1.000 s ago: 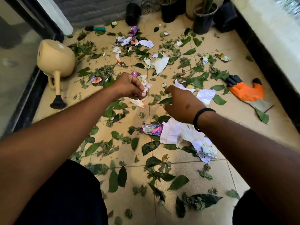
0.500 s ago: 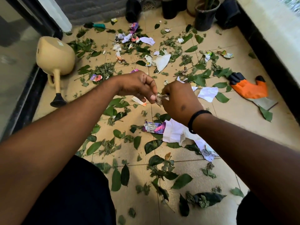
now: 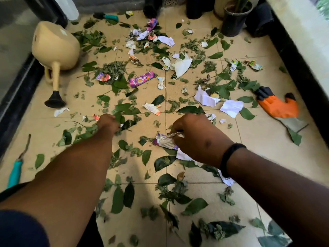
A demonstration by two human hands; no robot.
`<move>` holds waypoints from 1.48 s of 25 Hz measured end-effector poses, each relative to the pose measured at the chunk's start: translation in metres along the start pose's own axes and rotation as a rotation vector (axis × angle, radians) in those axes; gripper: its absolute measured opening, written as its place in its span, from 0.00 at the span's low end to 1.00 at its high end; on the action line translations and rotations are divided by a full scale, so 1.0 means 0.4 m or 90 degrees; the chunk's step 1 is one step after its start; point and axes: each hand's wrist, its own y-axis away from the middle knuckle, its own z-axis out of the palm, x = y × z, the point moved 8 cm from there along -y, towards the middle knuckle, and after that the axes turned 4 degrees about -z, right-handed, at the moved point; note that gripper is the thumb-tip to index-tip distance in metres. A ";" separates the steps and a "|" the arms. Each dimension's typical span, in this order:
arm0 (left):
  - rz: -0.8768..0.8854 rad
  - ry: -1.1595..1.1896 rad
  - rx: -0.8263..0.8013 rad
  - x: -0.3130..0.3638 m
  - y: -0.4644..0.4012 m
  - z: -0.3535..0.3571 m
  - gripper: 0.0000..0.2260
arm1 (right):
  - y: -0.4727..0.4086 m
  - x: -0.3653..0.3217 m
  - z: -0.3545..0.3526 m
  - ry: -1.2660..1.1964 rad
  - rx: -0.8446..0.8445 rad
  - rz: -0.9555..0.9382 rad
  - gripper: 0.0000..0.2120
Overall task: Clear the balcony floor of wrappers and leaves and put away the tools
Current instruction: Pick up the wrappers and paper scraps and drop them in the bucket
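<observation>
Green leaves (image 3: 190,110) and crumpled wrappers litter the tan tiled balcony floor (image 3: 267,139). My right hand (image 3: 197,138) pinches a small crumpled silvery wrapper scrap (image 3: 178,134) and hovers at a purple and silver wrapper (image 3: 164,141) lying on the tiles. My left hand (image 3: 107,123) is low over a patch of leaves (image 3: 122,107), fingers curled down and hidden behind the knuckles. A pink-purple wrapper (image 3: 142,79) lies flat farther ahead. White paper pieces (image 3: 231,107) sit to the right.
A beige watering can (image 3: 55,45) lies tipped at the left by the glass door. An orange and black glove (image 3: 277,106) lies at the right wall. Teal-handled tools lie near left (image 3: 15,173) and far back (image 3: 110,16). Black plant pots (image 3: 235,20) stand at the back.
My hands met and the left passed a wrapper scrap to the right. Since then both hands dropped toward the floor, the left going left onto leaves, the right to the purple wrapper.
</observation>
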 end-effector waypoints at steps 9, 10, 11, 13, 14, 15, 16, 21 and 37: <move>0.077 -0.205 0.027 0.035 0.048 0.032 0.18 | 0.003 0.012 0.007 0.003 -0.023 0.003 0.09; 0.078 -0.233 0.046 0.043 0.057 0.030 0.19 | 0.000 0.011 0.006 0.002 -0.022 -0.002 0.09; 0.078 -0.250 0.074 0.051 0.064 0.026 0.18 | -0.004 0.010 0.004 0.002 -0.017 -0.007 0.09; 0.074 -0.236 0.113 0.060 0.082 0.020 0.14 | -0.001 0.022 -0.001 0.005 -0.007 -0.002 0.09; 0.080 -0.207 0.141 0.060 0.097 0.010 0.12 | 0.002 0.033 -0.005 0.003 -0.001 0.006 0.08; 0.083 -0.168 0.169 0.061 0.113 -0.005 0.10 | 0.004 0.047 -0.013 -0.004 0.004 0.017 0.07; 0.081 -0.127 0.183 0.067 0.141 -0.024 0.09 | 0.002 0.062 -0.024 -0.015 0.009 0.033 0.07; 0.172 0.086 0.098 0.299 0.304 -0.098 0.05 | -0.043 0.140 -0.131 -0.072 0.118 0.138 0.06; 0.350 0.233 -0.577 0.488 0.789 0.045 0.03 | 0.044 0.198 -0.159 -0.519 0.029 0.293 0.10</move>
